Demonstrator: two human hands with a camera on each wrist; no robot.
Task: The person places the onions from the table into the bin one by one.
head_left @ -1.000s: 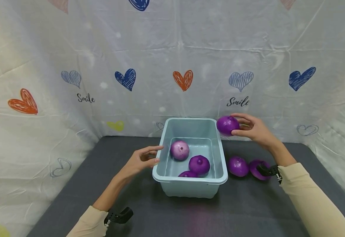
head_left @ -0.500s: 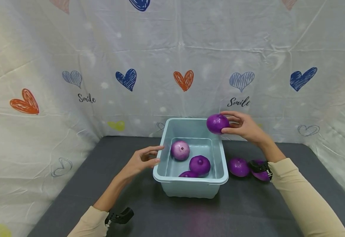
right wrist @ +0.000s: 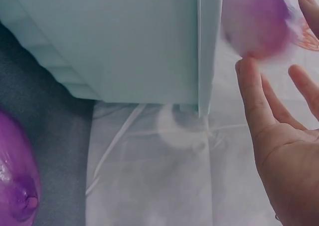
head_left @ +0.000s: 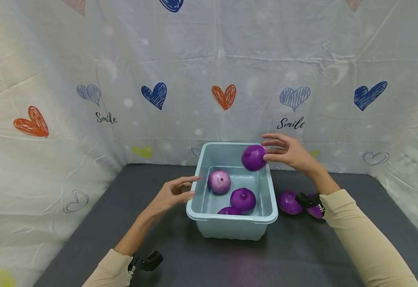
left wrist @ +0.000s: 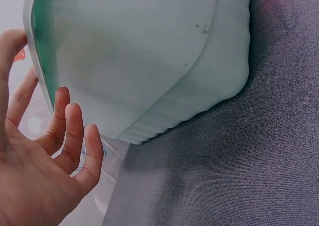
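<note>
A light blue plastic bin (head_left: pixel 232 229) stands on the dark table. My left hand (head_left: pixel 173 195) is at its left rim, fingertips touching the edge and the other fingers loosely bent, as the left wrist view shows. Over the bin's far right part is a shiny purple onion-shaped ball (head_left: pixel 253 158), blurred in the right wrist view. My right hand (head_left: pixel 288 152) is right beside it with fingers spread, a fingertip at the ball's underside. Inside the bin lie a paler purple ball (head_left: pixel 219 181), a dark purple nubbed ball (head_left: pixel 243 199) and another purple ball (head_left: pixel 229 211), partly hidden by the front rim.
Right of the bin, a purple ball (head_left: pixel 289 202) rests on the dark tabletop (head_left: pixel 302 255). Another purple ball (head_left: pixel 315 211) is partly hidden behind my right wrist strap. A white curtain (head_left: pixel 194 48) printed with hearts hangs close behind the bin.
My right hand has carried the purple ball left over the bin and its fingers have spread off it; the ball is now lower. My left hand stays at the rim.
</note>
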